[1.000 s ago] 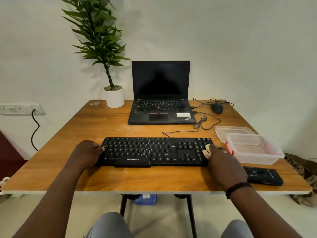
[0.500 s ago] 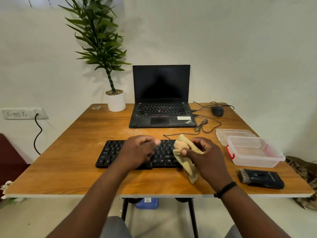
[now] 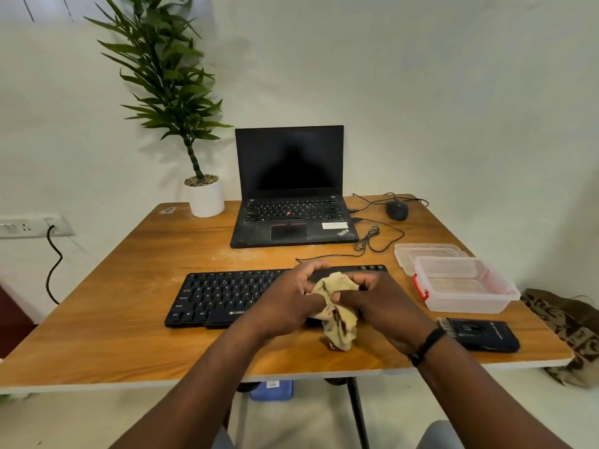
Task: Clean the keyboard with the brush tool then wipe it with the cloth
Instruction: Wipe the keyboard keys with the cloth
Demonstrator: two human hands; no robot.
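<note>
We see a pale yellow cloth [image 3: 337, 319] with dark brown stains in our fingers [image 3: 311, 270], over a black keyboard [image 3: 223, 296] with white lettering. Right of the fingers sit a black brush tool [image 3: 479, 333] and a clear box [image 3: 463, 285] with red clasps, on an orange-brown wood-grain table [image 3: 129, 319].

**Both hands now bunch up the cloth**

A second ago the left hand [image 3: 285, 299] lay on the left end of the keyboard [image 3: 227, 294]. The right hand [image 3: 382, 306] was at the right end, with just a bit of cloth [image 3: 337, 314] peeking out. Then the right hand lifted the cloth up over the keys. Now the two hands have come together in the middle. Both hold the cloth, which is crumpled into a ball and hangs down to the tabletop [image 3: 129, 335].
</note>
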